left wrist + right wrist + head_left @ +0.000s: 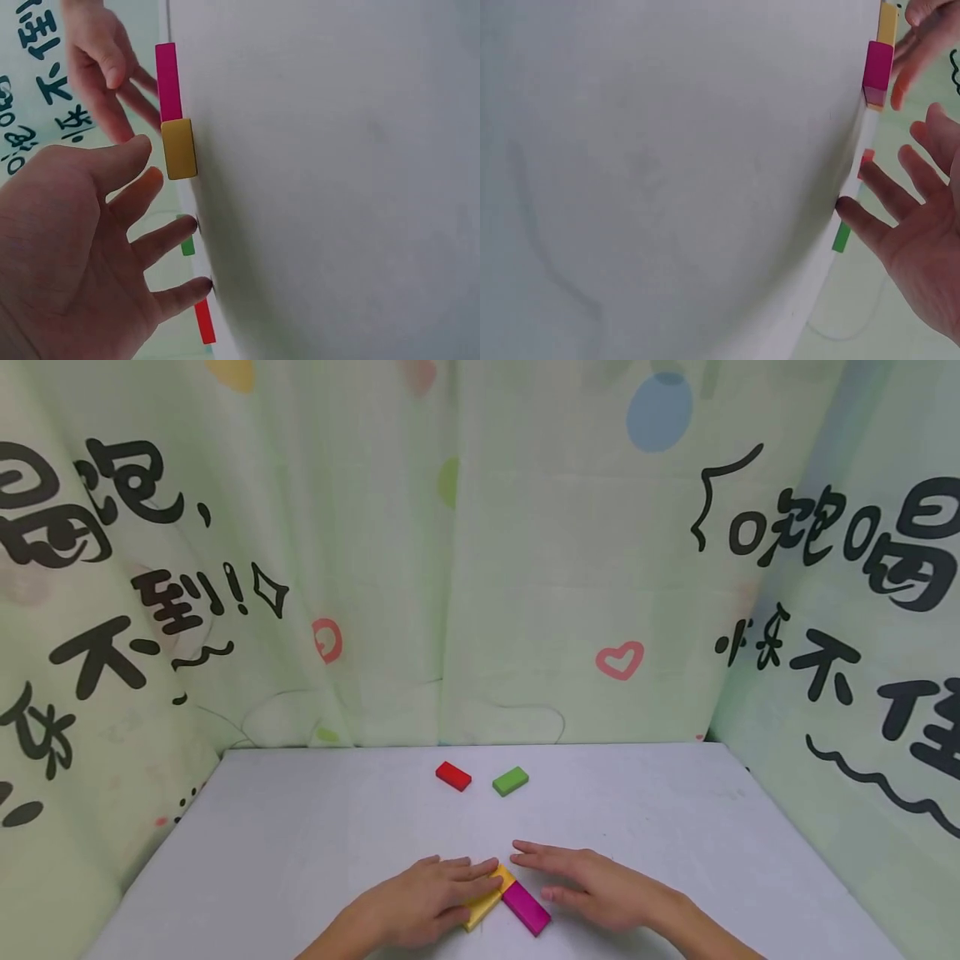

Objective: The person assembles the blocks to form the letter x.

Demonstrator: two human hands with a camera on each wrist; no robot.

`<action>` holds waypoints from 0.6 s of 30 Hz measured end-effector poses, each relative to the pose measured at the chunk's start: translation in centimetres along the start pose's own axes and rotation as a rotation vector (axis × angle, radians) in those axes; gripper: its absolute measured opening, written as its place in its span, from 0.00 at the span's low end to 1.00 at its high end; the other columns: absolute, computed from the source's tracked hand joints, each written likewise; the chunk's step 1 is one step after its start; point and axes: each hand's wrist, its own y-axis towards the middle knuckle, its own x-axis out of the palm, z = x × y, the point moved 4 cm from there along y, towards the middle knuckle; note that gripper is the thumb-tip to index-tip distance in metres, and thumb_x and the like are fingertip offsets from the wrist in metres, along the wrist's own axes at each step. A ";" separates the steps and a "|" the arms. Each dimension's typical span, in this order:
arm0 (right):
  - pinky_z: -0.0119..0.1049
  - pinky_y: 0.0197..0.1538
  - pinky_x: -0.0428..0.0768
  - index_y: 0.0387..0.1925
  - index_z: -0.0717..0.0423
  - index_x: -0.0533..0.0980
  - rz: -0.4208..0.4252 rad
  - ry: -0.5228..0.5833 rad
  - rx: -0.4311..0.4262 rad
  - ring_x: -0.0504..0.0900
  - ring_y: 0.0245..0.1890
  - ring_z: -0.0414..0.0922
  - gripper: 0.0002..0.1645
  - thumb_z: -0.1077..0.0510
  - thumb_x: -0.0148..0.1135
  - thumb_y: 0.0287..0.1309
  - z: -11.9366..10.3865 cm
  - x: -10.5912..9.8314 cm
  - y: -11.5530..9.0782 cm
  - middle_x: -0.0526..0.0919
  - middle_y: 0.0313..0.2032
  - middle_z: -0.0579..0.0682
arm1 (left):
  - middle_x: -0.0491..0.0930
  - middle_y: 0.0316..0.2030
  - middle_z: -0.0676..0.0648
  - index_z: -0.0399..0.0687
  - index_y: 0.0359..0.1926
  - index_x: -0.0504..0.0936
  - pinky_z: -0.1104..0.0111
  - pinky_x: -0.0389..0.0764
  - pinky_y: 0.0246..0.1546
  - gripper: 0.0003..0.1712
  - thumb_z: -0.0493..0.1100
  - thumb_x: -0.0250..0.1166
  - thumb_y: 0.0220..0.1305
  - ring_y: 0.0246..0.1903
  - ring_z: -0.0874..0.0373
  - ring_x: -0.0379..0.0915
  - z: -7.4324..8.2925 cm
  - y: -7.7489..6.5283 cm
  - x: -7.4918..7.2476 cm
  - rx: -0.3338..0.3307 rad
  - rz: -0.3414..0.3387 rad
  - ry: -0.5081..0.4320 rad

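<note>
A yellow block [483, 912] lies at the table's near middle, partly hidden by my left hand [431, 897]. Those fingers are spread over it, and the left wrist view shows the thumb [124, 165] close to its end. Against the yellow block sits a magenta block [527, 907] at an angle, so the pair forms a corner. To the right of it is my right hand [600, 881], fingers extended and apart, holding nothing. Its fingertips point toward the corner of the two blocks.
Farther back on the white table [337, 810] lie a red block [453, 776] and a green block [511, 782], a small gap between them. Pale green curtains [525, 568] with black lettering and printed hearts stand behind the table and along both sides.
</note>
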 end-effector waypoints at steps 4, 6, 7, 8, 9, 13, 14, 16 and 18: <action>0.48 0.74 0.71 0.79 0.36 0.64 0.009 0.009 0.038 0.66 0.78 0.46 0.31 0.44 0.52 0.79 0.2 -0.4 0.3 0.64 0.79 0.42 | 0.55 0.81 0.62 0.70 0.81 0.60 0.41 0.70 0.69 0.32 0.53 0.53 0.81 0.76 0.49 0.63 0.2 -0.1 0.2 -0.043 -0.050 -0.016; 0.48 0.74 0.71 0.78 0.36 0.65 0.033 -0.001 0.039 0.66 0.77 0.46 0.31 0.44 0.52 0.79 0.3 -0.7 0.3 0.65 0.78 0.42 | 0.54 0.81 0.64 0.71 0.81 0.59 0.39 0.69 0.69 0.32 0.55 0.52 0.81 0.77 0.49 0.62 0.2 0.0 0.3 -0.061 -0.063 -0.020; 0.48 0.74 0.71 0.78 0.36 0.65 0.045 -0.004 0.039 0.66 0.77 0.45 0.30 0.44 0.52 0.79 0.3 -0.8 0.2 0.65 0.78 0.42 | 0.53 0.81 0.64 0.72 0.81 0.58 0.39 0.69 0.69 0.32 0.56 0.52 0.81 0.77 0.49 0.62 0.2 0.0 0.3 -0.069 -0.072 -0.024; 0.48 0.74 0.71 0.78 0.37 0.66 0.058 -0.007 0.040 0.66 0.77 0.45 0.30 0.44 0.53 0.79 0.3 -0.9 0.2 0.66 0.78 0.43 | 0.53 0.81 0.65 0.73 0.81 0.58 0.38 0.68 0.69 0.32 0.56 0.52 0.81 0.77 0.49 0.61 0.2 0.0 0.4 -0.076 -0.077 -0.025; 0.48 0.74 0.71 0.78 0.37 0.66 0.070 -0.012 0.043 0.67 0.77 0.45 0.30 0.44 0.53 0.79 0.4 -1.1 0.2 0.67 0.78 0.42 | 0.53 0.81 0.65 0.74 0.81 0.58 0.38 0.68 0.69 0.32 0.56 0.52 0.81 0.77 0.49 0.61 0.1 0.0 0.4 -0.081 -0.082 -0.023; 0.47 0.73 0.72 0.77 0.37 0.67 0.093 -0.008 0.054 0.69 0.76 0.45 0.30 0.43 0.52 0.79 0.5 -1.6 0.2 0.68 0.77 0.43 | 0.53 0.81 0.67 0.75 0.80 0.58 0.38 0.69 0.69 0.32 0.57 0.53 0.80 0.78 0.49 0.60 0.0 0.2 0.7 -0.093 -0.108 -0.014; 0.48 0.73 0.73 0.77 0.38 0.67 0.095 -0.007 0.054 0.69 0.76 0.45 0.29 0.43 0.52 0.79 0.5 -1.7 0.2 0.69 0.76 0.43 | 0.53 0.81 0.67 0.75 0.80 0.58 0.38 0.69 0.69 0.32 0.57 0.53 0.80 0.78 0.49 0.60 0.0 0.2 0.7 -0.093 -0.111 -0.007; 0.48 0.72 0.73 0.76 0.38 0.68 0.099 -0.002 0.052 0.70 0.75 0.46 0.29 0.43 0.52 0.79 0.5 -1.9 0.1 0.69 0.76 0.44 | 0.53 0.81 0.67 0.75 0.80 0.59 0.39 0.70 0.69 0.32 0.57 0.53 0.80 0.78 0.50 0.60 0.0 0.2 0.7 -0.089 -0.109 0.006; 0.47 0.72 0.74 0.76 0.39 0.69 0.099 0.003 0.053 0.70 0.75 0.46 0.29 0.42 0.52 0.79 0.6 -2.0 0.1 0.70 0.76 0.44 | 0.53 0.81 0.67 0.74 0.80 0.59 0.39 0.70 0.69 0.32 0.57 0.54 0.80 0.78 0.50 0.60 0.0 0.2 0.7 -0.086 -0.100 0.011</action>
